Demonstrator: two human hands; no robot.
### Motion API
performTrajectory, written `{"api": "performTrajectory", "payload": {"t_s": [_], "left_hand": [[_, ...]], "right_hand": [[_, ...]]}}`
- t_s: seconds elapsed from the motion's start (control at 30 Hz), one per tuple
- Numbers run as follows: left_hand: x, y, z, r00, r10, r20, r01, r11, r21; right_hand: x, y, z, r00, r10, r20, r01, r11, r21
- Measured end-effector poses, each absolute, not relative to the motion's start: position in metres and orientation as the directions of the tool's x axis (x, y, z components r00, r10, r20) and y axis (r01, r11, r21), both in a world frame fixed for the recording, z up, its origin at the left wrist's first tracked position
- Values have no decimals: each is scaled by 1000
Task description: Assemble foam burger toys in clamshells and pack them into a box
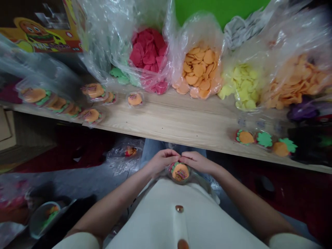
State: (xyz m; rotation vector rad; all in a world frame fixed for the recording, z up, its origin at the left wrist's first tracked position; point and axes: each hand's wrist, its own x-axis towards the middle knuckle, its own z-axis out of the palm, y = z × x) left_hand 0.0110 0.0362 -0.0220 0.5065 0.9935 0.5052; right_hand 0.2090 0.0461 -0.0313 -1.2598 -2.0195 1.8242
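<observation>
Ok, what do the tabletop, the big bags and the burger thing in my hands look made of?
Tabletop: pale wood or laminate, matte, grain lines.
Bags: thin clear plastic, glossy, crinkled.
Burger thing, between left hand and right hand: maybe foam or felt layers, in shiny clear wrap.

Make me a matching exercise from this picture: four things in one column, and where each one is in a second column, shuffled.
Column A
1. bag of red pieces
2. bag of yellow pieces
3. wrapped burger toy
4. burger-print box

Column B
a. top left corner of the view
b. held between the left hand and the right hand
c. on the table, right of the middle orange bag
d. on the table, left of the middle orange bag

Pairs: 1-d, 2-c, 3-b, 4-a
</observation>
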Motion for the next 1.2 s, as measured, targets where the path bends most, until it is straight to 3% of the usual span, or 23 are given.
{"api": "performTrajectory", "payload": {"t_s": [0.1, 0.2, 0.3, 0.4, 0.53, 0.73, 0.87, 1.0, 1.1, 1.2], "left_hand": [[10, 24, -25, 420, 635, -649, -217, 764, 607], [5, 10, -29, 385, 645, -660, -333, 764, 553], [-2, 13, -28, 340, 653, -677, -388, 753, 532], [-11, 28, -20, 396, 655, -643, -255, 751, 608], [-15, 37, -10, 491, 616, -616, -115, 747, 655], [-9, 19, -16, 387, 670, -634, -180, 729, 660], [-7, 7, -14, 375, 647, -664, -134, 746, 652], [-1, 4, -5, 384, 747, -543, 37, 575, 817], [4, 7, -6, 374, 767, -521, 52, 543, 838], [3, 14, -14, 431, 679, -595, -108, 693, 712]], "right_hand": [[207, 41, -35, -580, 718, -384, 447, -114, -887], [201, 20, -47, -341, 867, -362, 412, -208, -887], [195, 5, -54, -187, 917, -351, 346, -273, -898], [193, 5, -50, -297, 884, -362, 365, -245, -898], [199, 18, -34, -513, 793, -329, 471, -60, -880], [205, 26, -14, -682, 664, -305, 558, 204, -804], [204, 23, -8, -736, 607, -298, 548, 277, -790], [204, 20, -6, -780, 572, -256, 520, 363, -773], [205, 18, -12, -771, 590, -239, 503, 335, -797], [207, 17, -24, -662, 703, -260, 519, 179, -836]]}}
